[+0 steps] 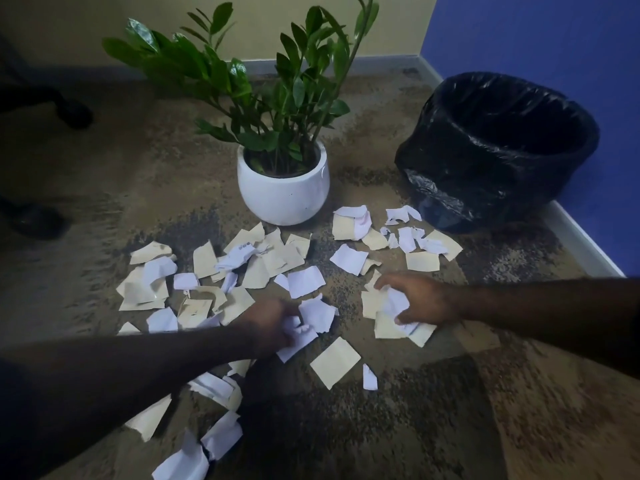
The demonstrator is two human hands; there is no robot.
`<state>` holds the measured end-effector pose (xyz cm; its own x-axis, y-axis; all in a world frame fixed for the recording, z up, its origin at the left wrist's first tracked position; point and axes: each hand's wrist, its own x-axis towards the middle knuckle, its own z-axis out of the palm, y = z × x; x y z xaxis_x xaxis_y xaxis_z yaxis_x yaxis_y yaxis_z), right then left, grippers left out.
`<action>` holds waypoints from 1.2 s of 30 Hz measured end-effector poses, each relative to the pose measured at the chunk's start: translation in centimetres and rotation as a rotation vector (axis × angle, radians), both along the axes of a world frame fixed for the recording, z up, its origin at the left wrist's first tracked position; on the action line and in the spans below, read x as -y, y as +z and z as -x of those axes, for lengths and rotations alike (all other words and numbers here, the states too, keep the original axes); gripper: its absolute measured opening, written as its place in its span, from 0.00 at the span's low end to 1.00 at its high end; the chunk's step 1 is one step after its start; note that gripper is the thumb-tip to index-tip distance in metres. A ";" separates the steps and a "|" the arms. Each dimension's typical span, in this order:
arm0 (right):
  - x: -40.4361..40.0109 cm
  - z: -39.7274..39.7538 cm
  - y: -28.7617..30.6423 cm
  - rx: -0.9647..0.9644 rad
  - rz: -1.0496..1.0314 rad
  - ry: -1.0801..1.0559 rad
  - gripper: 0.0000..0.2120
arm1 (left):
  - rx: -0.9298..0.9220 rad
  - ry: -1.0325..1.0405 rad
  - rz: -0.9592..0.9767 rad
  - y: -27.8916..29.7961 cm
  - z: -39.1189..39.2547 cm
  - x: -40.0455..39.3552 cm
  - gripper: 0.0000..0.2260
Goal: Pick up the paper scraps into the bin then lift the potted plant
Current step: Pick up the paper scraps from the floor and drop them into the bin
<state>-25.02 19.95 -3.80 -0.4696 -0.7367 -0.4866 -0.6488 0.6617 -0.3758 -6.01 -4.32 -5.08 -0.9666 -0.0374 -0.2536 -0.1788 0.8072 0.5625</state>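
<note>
Several white and cream paper scraps (277,259) lie scattered on the carpet in front of a potted plant (283,188), which has a round white pot and green leaves. My left hand (268,323) grips crumpled white scraps (298,336) near the middle of the spread. To the right, my right hand (420,299) curls its fingers around a bunch of scraps (394,303) on the floor. A bin (498,150) lined with a black plastic bag stands at the right, by the blue wall, with a dark inside.
The brown patterned carpet (433,410) runs to a yellow wall at the back and a blue wall (571,46) on the right. Dark chair wheels (74,114) show at the far left. A square cream scrap (335,362) lies apart, close to me.
</note>
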 end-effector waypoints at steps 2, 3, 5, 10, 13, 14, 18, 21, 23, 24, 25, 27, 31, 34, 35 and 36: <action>-0.4 0.0 -0.5 -0.065 -0.192 0.072 0.48 | -0.011 -0.006 0.044 -0.4 0.4 0.3 0.05; -0.5 -0.3 -0.7 -0.087 -0.253 0.095 0.52 | -0.013 -0.015 0.076 -0.5 0.6 0.4 0.04; -0.4 -1.3 -1.0 -0.101 -0.260 0.108 0.54 | -0.018 -0.017 0.101 -0.6 0.9 0.4 0.05; 0.1 -4.2 -1.7 -0.160 -0.132 0.181 0.43 | -0.001 0.040 0.077 -0.6 1.4 0.0 0.04; 0.4 -4.5 -2.0 -0.114 -0.115 0.189 0.31 | 0.000 0.083 0.054 -0.4 1.6 -0.1 0.06; 0.4 -4.5 -2.1 -0.110 -0.122 0.203 0.28 | 0.000 0.091 0.053 -0.2 1.6 -0.1 0.07; -0.2 -4.7 -2.5 -0.079 -0.124 0.149 0.31 | -0.007 0.114 0.051 0.2 1.8 -0.1 0.05; -0.5 -4.8 -2.0 0.011 -0.113 -0.009 0.45 | 0.003 0.125 0.058 0.8 1.8 0.0 0.05; -0.6 -4.8 -1.9 0.010 -0.124 -0.030 0.43 | 0.009 0.133 0.047 1.1 1.8 0.0 0.07; -0.6 -4.8 -2.0 -0.005 -0.119 -0.019 0.39 | 0.007 0.143 0.039 1.3 1.8 -0.1 0.08; -0.6 -4.8 -2.1 -0.021 -0.112 -0.010 0.35 | 0.002 0.157 0.030 1.5 1.8 -0.2 0.10; -0.6 -4.9 -2.4 -0.037 -0.106 -0.014 0.29 | -0.004 0.178 0.014 1.9 1.8 -0.4 0.12; -0.7 -4.5 -2.7 -0.051 -0.087 0.011 0.28 | 0.001 0.187 0.010 2.2 1.8 -0.6 0.11; -0.8 -4.4 -2.7 -0.058 -0.067 0.008 0.22 | 0.010 0.194 0.019 2.3 1.9 -0.4 0.10; -0.8 -4.3 -2.6 -0.052 -0.049 -0.013 0.21 | 0.010 0.196 0.020 2.3 1.9 -0.4 0.10; -0.8 -4.2 -2.4 -0.033 -0.024 -0.050 0.20 | 0.009 0.202 0.017 2.4 2.0 -0.4 0.10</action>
